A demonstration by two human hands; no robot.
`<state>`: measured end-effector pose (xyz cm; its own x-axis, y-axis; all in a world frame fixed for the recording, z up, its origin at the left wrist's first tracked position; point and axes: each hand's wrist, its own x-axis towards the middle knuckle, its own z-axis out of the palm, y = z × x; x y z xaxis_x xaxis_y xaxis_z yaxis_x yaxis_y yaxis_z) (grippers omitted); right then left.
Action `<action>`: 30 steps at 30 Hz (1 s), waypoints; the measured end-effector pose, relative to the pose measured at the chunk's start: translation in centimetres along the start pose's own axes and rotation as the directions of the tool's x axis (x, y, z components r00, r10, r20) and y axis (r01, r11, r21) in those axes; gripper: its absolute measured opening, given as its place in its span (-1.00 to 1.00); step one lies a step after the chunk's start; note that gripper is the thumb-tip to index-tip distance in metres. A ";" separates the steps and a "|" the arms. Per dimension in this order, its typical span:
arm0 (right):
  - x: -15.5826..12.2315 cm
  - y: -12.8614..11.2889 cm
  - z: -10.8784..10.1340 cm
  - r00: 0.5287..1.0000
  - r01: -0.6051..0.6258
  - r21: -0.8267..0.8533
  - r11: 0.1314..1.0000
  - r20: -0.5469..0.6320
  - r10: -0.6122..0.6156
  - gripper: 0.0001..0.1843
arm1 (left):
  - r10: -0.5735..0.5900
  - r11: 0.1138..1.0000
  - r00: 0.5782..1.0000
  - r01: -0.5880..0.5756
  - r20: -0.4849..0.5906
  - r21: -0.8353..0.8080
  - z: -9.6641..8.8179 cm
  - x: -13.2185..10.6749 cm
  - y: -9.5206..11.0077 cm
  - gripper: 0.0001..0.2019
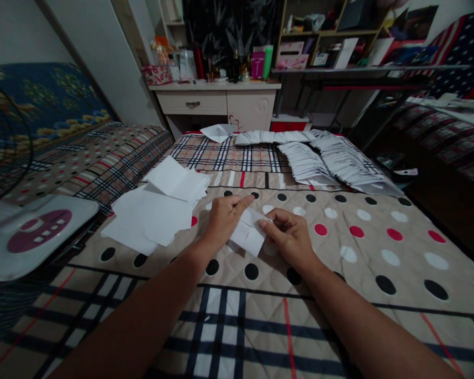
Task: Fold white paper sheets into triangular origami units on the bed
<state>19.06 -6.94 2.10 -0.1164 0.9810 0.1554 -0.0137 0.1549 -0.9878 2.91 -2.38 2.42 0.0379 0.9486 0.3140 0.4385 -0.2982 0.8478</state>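
Note:
Between my two hands, just above the dotted bedspread (pixel 371 258), is a small folded piece of white paper (pixel 248 238). My left hand (pixel 226 218) is closed on its left side, with the thumb reaching over the top edge. On the right side, my right hand (pixel 290 234) pinches the paper between thumb and curled fingers. A loose pile of flat white paper sheets (pixel 150 213) lies left of my left hand. Farther off to the right, long rows of folded white papers (pixel 339 158) overlap on the bed.
A single white paper (pixel 218 132) lies at the bed's far edge. Beyond it stands a white dresser (pixel 193 102) crowded with bottles and boxes. A white lid-like object with a purple patch (pixel 43 231) is at the left, near a fan's edge. Another bed (pixel 438 126) is at the right.

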 end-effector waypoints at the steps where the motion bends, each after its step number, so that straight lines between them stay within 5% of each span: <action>1: -0.1 0.0 0.1 1.000 0.002 0.004 1.000 -0.023 -0.002 -0.67 | -0.010 1.000 0.999 0.010 -0.041 -0.005 -0.2 0.2 -0.1 -0.46; 4: -0.1 -0.1 0.0 0.982 0.024 0.014 1.000 -0.186 -0.021 -0.69 | -0.129 0.989 0.968 0.110 -0.217 -0.097 -0.8 0.6 -0.5 -0.45; 6: 0.1 -0.2 -0.2 0.938 0.061 0.034 0.998 -0.345 -0.046 -0.71 | -0.245 0.954 0.942 0.191 -0.230 -0.232 -1.1 0.6 -0.8 -0.45; 8: 0.4 -0.1 -0.3 0.897 0.080 0.065 0.995 -0.439 -0.044 -0.71 | -0.285 0.901 0.956 0.242 -0.070 -0.360 -0.9 0.4 -0.6 -0.43; 11: 0.6 -0.1 -0.1 0.902 0.042 0.132 0.990 -0.431 0.019 -0.70 | -0.177 0.864 0.959 0.259 0.222 -0.431 0.1 -0.3 0.3 -0.40; 14: 0.3 -0.1 0.6 0.950 0.000 0.195 0.981 -0.306 0.060 -0.70 | -0.165 0.873 0.949 0.267 0.268 -0.408 1.5 -1.2 1.5 -0.46; 19: -0.5 -0.1 1.1 0.997 -0.047 0.138 0.989 -0.053 0.055 -0.65 | -0.151 0.941 0.983 0.176 0.107 -0.290 2.2 -1.8 1.9 -0.63; 23: -0.2 0.3 -0.3 0.985 -0.043 0.132 0.990 -0.158 0.064 -0.65 | -0.087 0.985 0.991 0.070 -0.103 -0.161 0.3 -0.6 0.4 -0.53; 26: 0.7 0.6 -1.7 0.954 -0.020 0.201 0.979 -0.288 0.078 -0.71 | -0.160 0.975 0.913 0.087 -0.375 -0.206 -1.5 0.8 -1.4 -0.51; 28: 1.1 0.6 -2.4 0.959 -0.050 0.214 0.976 -0.262 0.107 -0.72 | -0.198 0.954 0.886 0.077 -0.418 -0.290 -2.0 1.4 -2.2 -0.50; 30: 1.3 0.6 -2.6 0.980 -0.125 0.201 0.971 -0.128 0.153 -0.69 | -0.228 0.925 0.918 0.100 -0.325 -0.367 -2.1 1.6 -2.2 -0.50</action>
<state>21.48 -5.24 1.74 0.0108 0.9999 0.0018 -0.1986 0.0039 -0.9801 0.17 -0.48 1.97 -0.3572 0.9043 0.2336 0.0802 -0.2195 0.9723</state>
